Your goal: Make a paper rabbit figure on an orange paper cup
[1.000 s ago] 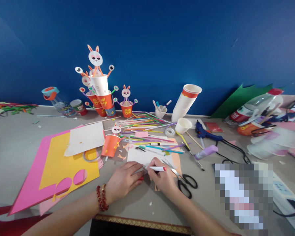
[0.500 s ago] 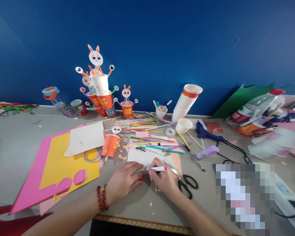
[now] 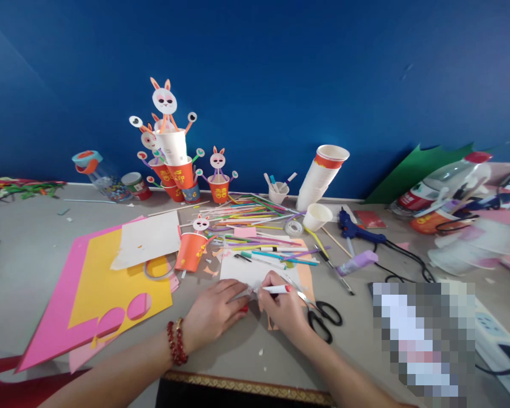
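Observation:
My right hand (image 3: 283, 309) is closed round a white marker with a red end (image 3: 276, 289), its tip down on a white sheet of paper (image 3: 249, 271). My left hand (image 3: 215, 311), with a red bead bracelet at the wrist, lies flat with fingers stretched out and presses on the sheet's near edge, just left of the marker tip. Black-handled scissors (image 3: 323, 317) lie right beside my right hand.
A tipped orange cup with a rabbit face (image 3: 191, 249) lies behind the sheet, by pink and yellow foam sheets (image 3: 97, 283). Several coloured straws (image 3: 255, 226), stacked paper cups (image 3: 323, 175), rabbit cup figures (image 3: 174, 153), a blue glue gun (image 3: 357, 229) and a plastic bottle (image 3: 442, 187) crowd the table.
My right hand and the marker have crept slightly up and to the right on the sheet. The left hand has stayed put.

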`<control>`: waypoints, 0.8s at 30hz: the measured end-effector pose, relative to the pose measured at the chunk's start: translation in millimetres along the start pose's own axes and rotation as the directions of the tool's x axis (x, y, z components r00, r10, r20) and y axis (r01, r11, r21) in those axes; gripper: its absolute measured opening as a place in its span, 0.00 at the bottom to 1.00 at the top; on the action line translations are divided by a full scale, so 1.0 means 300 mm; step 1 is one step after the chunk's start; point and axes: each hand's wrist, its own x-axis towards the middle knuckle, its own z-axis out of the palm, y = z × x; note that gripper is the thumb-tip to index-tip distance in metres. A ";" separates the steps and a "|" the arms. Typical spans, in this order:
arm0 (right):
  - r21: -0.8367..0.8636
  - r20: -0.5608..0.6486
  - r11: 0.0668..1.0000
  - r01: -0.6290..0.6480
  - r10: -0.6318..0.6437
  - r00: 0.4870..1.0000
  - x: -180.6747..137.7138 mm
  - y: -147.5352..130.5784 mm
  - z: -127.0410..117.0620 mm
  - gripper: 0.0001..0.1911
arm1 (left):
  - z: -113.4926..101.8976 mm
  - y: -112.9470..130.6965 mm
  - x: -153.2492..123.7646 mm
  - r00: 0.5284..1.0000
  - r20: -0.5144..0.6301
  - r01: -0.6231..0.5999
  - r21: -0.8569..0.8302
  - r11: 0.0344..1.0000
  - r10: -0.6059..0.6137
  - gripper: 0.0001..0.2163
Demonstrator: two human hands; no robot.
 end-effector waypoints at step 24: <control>-0.007 -0.013 1.000 0.012 -0.012 1.000 0.001 0.008 0.000 0.09 | 0.001 0.000 -0.002 1.000 0.003 0.005 0.003 1.000 -0.005 0.14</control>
